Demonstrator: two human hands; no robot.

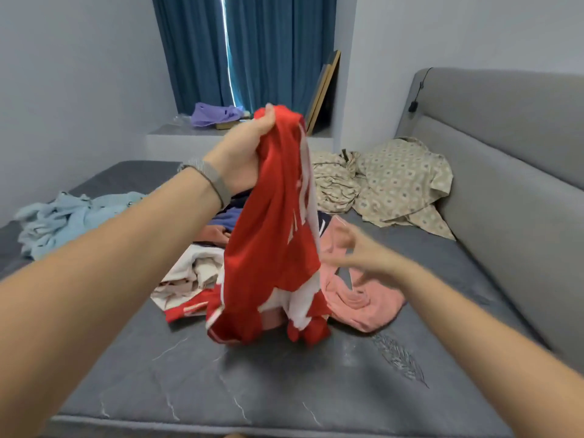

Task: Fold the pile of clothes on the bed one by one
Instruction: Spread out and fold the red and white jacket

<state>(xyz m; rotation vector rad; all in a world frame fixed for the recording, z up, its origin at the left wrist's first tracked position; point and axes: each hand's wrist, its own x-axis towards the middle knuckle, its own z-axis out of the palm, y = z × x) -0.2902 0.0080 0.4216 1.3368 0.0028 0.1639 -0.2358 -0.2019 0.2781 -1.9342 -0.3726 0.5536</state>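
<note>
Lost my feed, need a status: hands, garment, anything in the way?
Left hand gripping red garment, held up bunched. Right hand open beside it, blurred. Hem brushing the pile; nothing blocking.

Right hand (350, 251) motion-blurred; red shirt (271, 235) hides pile middle.

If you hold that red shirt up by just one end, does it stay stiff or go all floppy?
Probably floppy: the red shirt hangs in long folds from the left hand, its bottom crumpling on the bed. It likely weighs little, since one hand lifts it. It looks smooth, so it may be a bit slippery.
</note>
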